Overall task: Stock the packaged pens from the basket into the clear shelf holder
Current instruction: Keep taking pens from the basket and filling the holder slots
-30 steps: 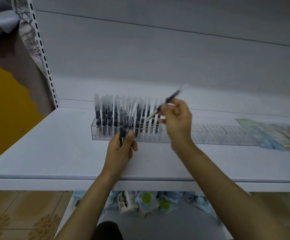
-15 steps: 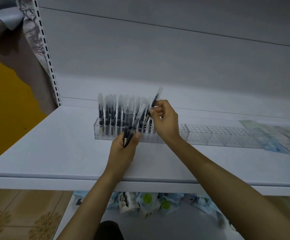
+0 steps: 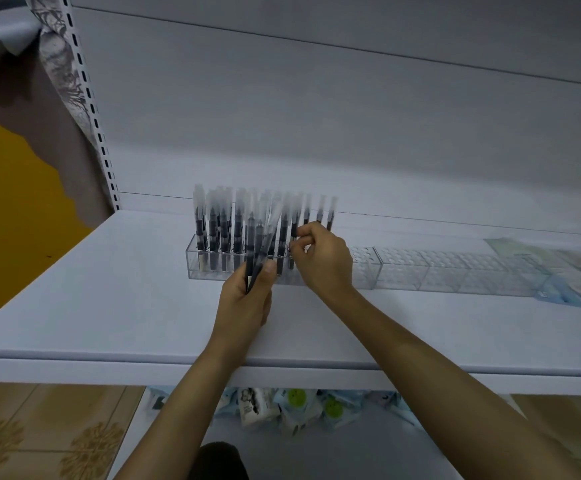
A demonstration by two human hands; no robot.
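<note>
Lowered to the holder (image 3: 365, 273), right hand (image 3: 323, 259) seemingly pinches a pen (image 3: 294, 227); left hand (image 3: 247, 301) grips spare pens (image 3: 258, 242).

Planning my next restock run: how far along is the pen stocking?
Done: the left end of the clear holder is packed with upright pens. In hand: the left grip holds a bundle of pens; the right grip pinches one pen at the row's end. Left: that bundle, and the empty sections to the right. The basket is out of view.
</note>
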